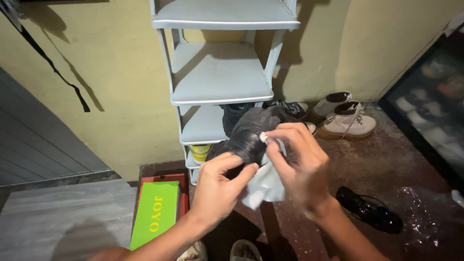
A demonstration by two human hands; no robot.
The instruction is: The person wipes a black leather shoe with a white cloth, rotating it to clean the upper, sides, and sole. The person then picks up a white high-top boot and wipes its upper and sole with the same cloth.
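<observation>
My left hand (220,186) grips a black shoe (249,133) from below, holding it up in front of a pale shelf rack (220,72). My right hand (297,164) pinches a white cloth (265,186) and presses it against the shoe's side. The cloth hangs down between both hands. The shoe's lower part is hidden behind my fingers.
A second black shoe (369,210) lies on the dark floor at right. Beige boots (345,123) and a dark sneaker (292,108) stand by the yellow wall. A green and red box (157,210) lies at lower left. A glass-fronted cabinet (432,96) stands at far right.
</observation>
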